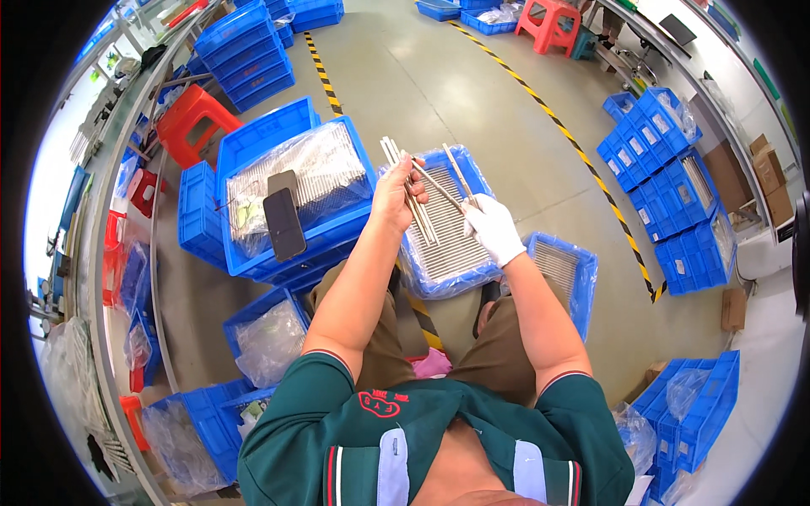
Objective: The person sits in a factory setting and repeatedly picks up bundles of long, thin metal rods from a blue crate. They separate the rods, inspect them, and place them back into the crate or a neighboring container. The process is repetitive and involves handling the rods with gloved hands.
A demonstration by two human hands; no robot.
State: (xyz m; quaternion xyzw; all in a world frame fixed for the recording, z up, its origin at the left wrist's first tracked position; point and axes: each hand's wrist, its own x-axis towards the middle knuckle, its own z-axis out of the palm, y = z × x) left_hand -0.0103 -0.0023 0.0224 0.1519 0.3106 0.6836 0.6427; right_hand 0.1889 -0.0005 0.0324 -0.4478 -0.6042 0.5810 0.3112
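Observation:
My bare left hand (393, 197) is closed around a small bundle of thin metal rods (427, 228), whose ends stick out above and below the fingers. In a white glove, my right hand (494, 229) is closed on a metal rod (457, 172) that points up and away. Another rod (441, 187) slants from my left fingers to my right fingertips. Both hands are over a blue crate (479, 174) lined with clear plastic. Inside it lie many similar rods (451, 255), side by side in rows. My palms and the exact grip points are partly hidden.
Left of my hands, a blue crate (364, 152) of rods in plastic bears two dark phones (283, 223). Another rod crate (584, 282) is near my right knee. Red stools (187, 118), stacked blue crates (245, 55) and crates at right (675, 198) stand around.

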